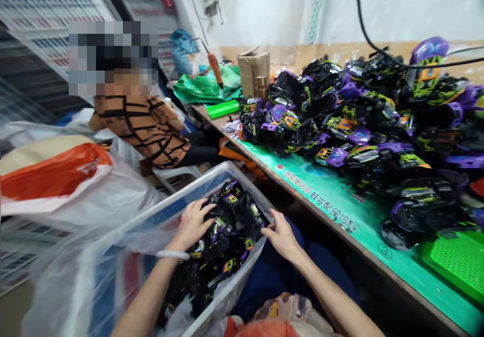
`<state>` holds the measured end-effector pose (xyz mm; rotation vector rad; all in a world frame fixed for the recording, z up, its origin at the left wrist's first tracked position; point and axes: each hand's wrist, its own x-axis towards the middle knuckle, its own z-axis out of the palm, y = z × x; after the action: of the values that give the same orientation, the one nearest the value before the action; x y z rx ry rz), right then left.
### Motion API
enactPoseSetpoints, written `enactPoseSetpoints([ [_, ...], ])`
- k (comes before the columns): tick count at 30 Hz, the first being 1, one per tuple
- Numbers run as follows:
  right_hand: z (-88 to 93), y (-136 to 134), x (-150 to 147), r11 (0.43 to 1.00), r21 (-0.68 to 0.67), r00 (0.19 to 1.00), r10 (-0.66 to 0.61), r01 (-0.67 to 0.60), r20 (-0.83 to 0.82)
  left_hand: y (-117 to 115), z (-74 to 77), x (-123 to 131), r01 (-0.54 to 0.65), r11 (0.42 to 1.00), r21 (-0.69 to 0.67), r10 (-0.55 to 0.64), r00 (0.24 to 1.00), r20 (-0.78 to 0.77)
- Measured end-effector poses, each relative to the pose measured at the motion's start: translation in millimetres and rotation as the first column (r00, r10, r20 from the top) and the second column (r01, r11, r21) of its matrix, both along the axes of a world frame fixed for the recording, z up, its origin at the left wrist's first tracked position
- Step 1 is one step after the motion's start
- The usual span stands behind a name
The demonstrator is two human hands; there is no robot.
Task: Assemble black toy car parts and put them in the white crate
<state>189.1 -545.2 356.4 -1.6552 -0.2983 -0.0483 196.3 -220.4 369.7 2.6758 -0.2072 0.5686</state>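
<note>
A white plastic bin (229, 168), lined with clear plastic, stands tilted in view before me and holds a pile of black toy car parts (223, 241) with purple, yellow and orange markings. Over the left side of that pile is my left hand (192, 224), its fingers spread and touching or just above the parts. My right hand (280, 231) is at the bin's right rim, with thumb and fingers bent around something dark. What they grip there cannot be made out. A pale band circles my left wrist.
On the right, a table with a green covering (302, 183) bears a large heap of similar toy cars (340, 120). A green basket (457, 261), cardboard box (247, 72) and hanging orange electric screwdriver (215, 68) are nearby. Another person (139, 120) sits beyond the bin; plastic sacks (56, 175) lie left.
</note>
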Motion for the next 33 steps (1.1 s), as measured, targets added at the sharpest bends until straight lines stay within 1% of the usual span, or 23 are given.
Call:
enactPoseSetpoints([
  [1, 3.1, -3, 3, 0.999, -0.042, 0.999, -0.021, 0.023, 0.043, 7, 0.9, -1, -0.006, 1.000, -0.008, 0.006, 0.998, -0.069],
  [2, 8.5, -8, 8, 0.995, -0.069, 0.995, -0.062, 0.067, 0.074, 9, 3.3, 0, -0.009, 0.999, -0.033, 0.005, 0.993, -0.121],
  [3, 16.1, -17, 15, 0.988, -0.099, 0.989, -0.108, 0.118, 0.105, 6, 6.9, 1, -0.004, 0.998, -0.066, -0.006, 0.988, -0.154],
  [5, 36.7, -40, 35, 0.959, -0.145, 0.961, -0.219, 0.244, 0.169, -13, 16.7, 7, 0.028, 0.992, -0.125, -0.049, 0.986, -0.162],
  [6, 49.1, -54, 48, 0.931, -0.162, 0.934, -0.292, 0.327, 0.205, -27, 22.1, 14, 0.054, 0.987, -0.150, -0.077, 0.986, -0.147],
  [7, 62.4, -66, 61, 0.892, -0.178, 0.895, -0.368, 0.417, 0.252, -43, 27.3, 22, 0.092, 0.981, -0.174, -0.114, 0.985, -0.126],
  [9, 90.5, -89, 88, 0.780, -0.217, 0.789, -0.492, 0.587, 0.368, -79, 36.4, 44, 0.189, 0.955, -0.228, -0.210, 0.975, -0.072],
  [11, 117.9, -104, 112, 0.650, -0.291, 0.698, -0.546, 0.702, 0.463, -115, 43.3, 72, 0.298, 0.914, -0.276, -0.307, 0.952, 0.011],
  [12, 130.3, -108, 123, 0.591, -0.345, 0.677, -0.551, 0.729, 0.488, -133, 46.0, 88, 0.346, 0.892, -0.291, -0.341, 0.938, 0.067],
  [14, 150.6, -110, 141, 0.495, -0.473, 0.685, -0.538, 0.729, 0.492, -166, 50.0, 123, 0.397, 0.870, -0.294, -0.356, 0.916, 0.182],
  [16, 163.5, -107, 157, 0.438, -0.589, 0.727, -0.515, 0.679, 0.454, -197, 52.0, 159, 0.373, 0.883, -0.283, -0.307, 0.917, 0.253],
  [18, 169.1, -102, 169, 0.406, -0.664, 0.761, -0.500, 0.628, 0.413, -223, 51.7, 192, 0.305, 0.912, -0.276, -0.228, 0.933, 0.277],
  [20, 169.6, -98, 179, 0.389, -0.711, 0.783, -0.498, 0.586, 0.373, -242, 48.9, 216, 0.243, 0.932, -0.268, -0.176, 0.952, 0.251],
  [22, 167.9, -98, 185, 0.376, -0.739, 0.795, -0.494, 0.560, 0.352, -253, 44.5, 231, 0.221, 0.939, -0.265, -0.166, 0.963, 0.213],
  [24, 165.8, -101, 187, 0.377, -0.732, 0.791, -0.495, 0.567, 0.359, -257, 40.2, 234, 0.236, 0.935, -0.266, -0.173, 0.955, 0.239],
  [26, 163.4, -107, 185, 0.404, -0.682, 0.765, -0.524, 0.610, 0.374, -256, 37.7, 229, 0.266, 0.934, -0.240, -0.176, 0.924, 0.341],
  [27, 161.8, -111, 183, 0.430, -0.640, 0.747, -0.550, 0.637, 0.373, -254, 37.4, 223, 0.280, 0.937, -0.209, -0.179, 0.898, 0.402],
  [29, 156.7, -120, 174, 0.504, -0.516, 0.708, -0.610, 0.693, 0.355, -249, 38.3, 209, 0.295, 0.947, -0.125, -0.193, 0.837, 0.512],
  [31, 148.4, -129, 162, 0.592, -0.346, 0.684, -0.658, 0.728, 0.313, -242, 40.3, 193, 0.294, 0.955, -0.041, -0.213, 0.775, 0.596],
  [33, 136.8, -136, 145, 0.677, -0.164, 0.696, -0.682, 0.717, 0.226, -234, 42.0, 177, 0.292, 0.956, 0.018, -0.235, 0.730, 0.642],
])
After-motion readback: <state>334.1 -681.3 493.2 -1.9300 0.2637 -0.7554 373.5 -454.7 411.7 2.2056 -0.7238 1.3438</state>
